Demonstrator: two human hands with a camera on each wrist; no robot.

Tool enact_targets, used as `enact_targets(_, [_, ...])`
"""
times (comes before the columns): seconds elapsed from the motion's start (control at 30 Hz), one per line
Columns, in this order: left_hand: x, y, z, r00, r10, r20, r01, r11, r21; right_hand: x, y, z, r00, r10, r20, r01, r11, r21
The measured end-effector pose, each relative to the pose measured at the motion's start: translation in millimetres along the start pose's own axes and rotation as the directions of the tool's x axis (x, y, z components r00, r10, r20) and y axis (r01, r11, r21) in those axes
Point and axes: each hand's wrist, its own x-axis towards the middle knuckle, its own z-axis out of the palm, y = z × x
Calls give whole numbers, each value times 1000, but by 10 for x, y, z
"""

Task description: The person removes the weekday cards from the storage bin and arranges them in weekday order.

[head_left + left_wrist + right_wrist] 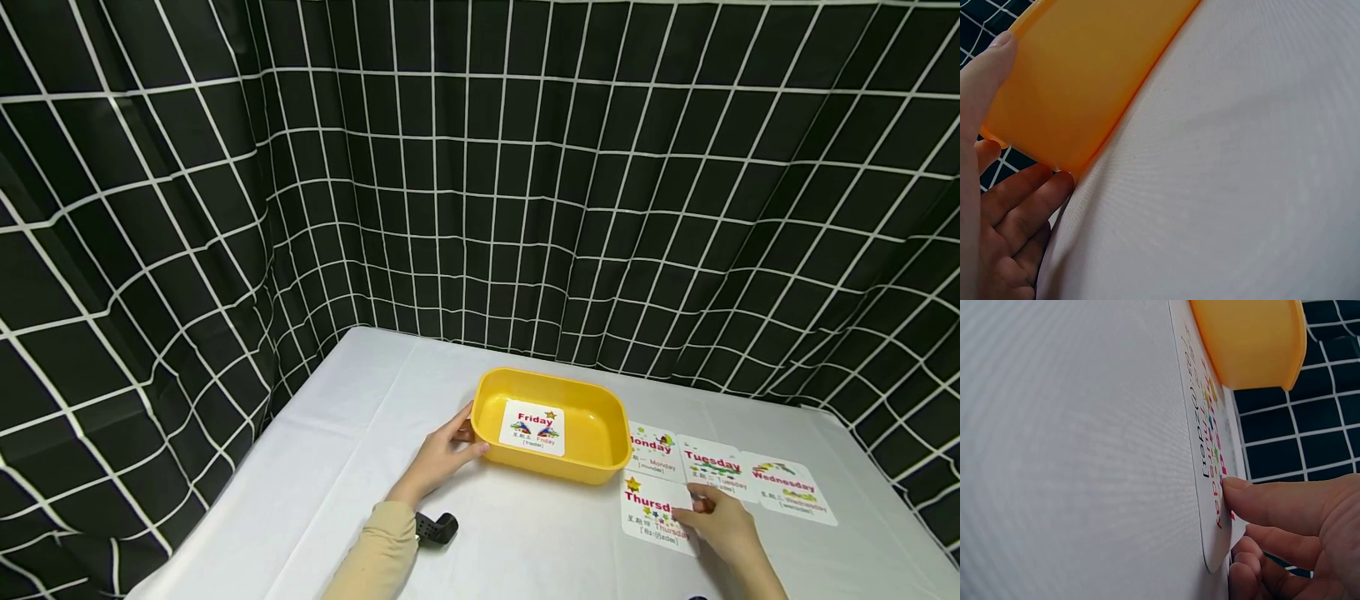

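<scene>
A yellow plastic bin (592, 467) stands on the table with a "Friday" card (534, 429) lying inside it. My left hand (442, 454) holds the bin's left end, thumb on the front wall and fingers round the corner. In the left wrist view, the thumb (991, 75) and fingertips touch the orange-looking wall (1091, 81). To the right of the bin, my right hand (723, 525) pinches the right edge of the "Thursday" card (648, 521). The right wrist view has the thumb on top of that card (1213, 531), the other fingers at its edge.
"Monday" (652, 450), "Tuesday" (708, 462) and "Wednesday" (791, 487) cards lie in a row right of the bin, above the Thursday card. A white cloth (525, 542) covers the table. Black curtains with a white grid (465, 208) hang behind. A black device (437, 528) sits at the left wrist.
</scene>
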Motion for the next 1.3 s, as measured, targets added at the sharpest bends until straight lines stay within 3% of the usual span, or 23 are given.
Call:
enact_targets(0.37, [1,11,-2,1000,-13,-1,13,1000,18,-12,7,2,1000,10,3,-10,1000,15])
enact_targets(0.6, [-5,6,0,1000,-13,1,13,1000,9,-18,24,-43,999,-26,26,25,999,47])
enact_targets(0.83, [-5,4,-1,1000,-3,-3,3,1000,18,-46,25,-81,998,11,66,-18,994,106])
enact_targets(1.3, [-7,3,6,1000,-3,-8,3,1000,25,-40,-156,-147,993,6,115,-27,983,180])
